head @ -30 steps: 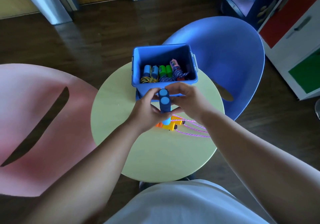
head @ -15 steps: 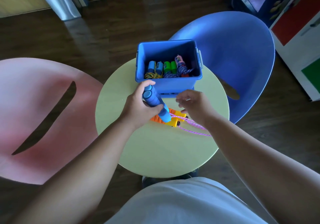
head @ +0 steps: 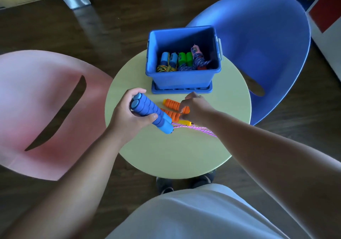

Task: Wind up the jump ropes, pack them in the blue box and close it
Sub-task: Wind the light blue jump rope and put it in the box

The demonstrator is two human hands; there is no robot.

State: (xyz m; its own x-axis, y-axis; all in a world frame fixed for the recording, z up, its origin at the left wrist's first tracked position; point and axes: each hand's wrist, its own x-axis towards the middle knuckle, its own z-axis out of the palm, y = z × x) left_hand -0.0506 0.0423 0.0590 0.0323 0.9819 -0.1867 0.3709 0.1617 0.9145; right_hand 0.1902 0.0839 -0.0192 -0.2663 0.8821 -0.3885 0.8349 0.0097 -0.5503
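Head view, looking down on a round green tabletop (head: 177, 153). The left hand (head: 129, 117) grips a pair of blue foam handles (head: 147, 107) held side by side, fingers and thumb wrapped firmly round them. Their long axis runs from upper left to lower right of the frame, with the round end caps toward the upper left.

The open blue box (head: 181, 80) stands on its lid (head: 181, 90) above and to the right of this hand, near but apart. It already holds several wound ropes (head: 177, 61) along its near wall.

The right hand (head: 197, 109) rests with curled fingers over the right ends of two orange foam handles (head: 172, 105) lying on the tabletop between the hands. We cannot tell whether these fingers have closed on a handle. A loose pink cord (head: 199, 129) trails toward the lower right, and which pair it joins is unclear.

We judge that the left hand is the nearer to the box, and that the blue pair must travel up-frame and rightward over the near rim.
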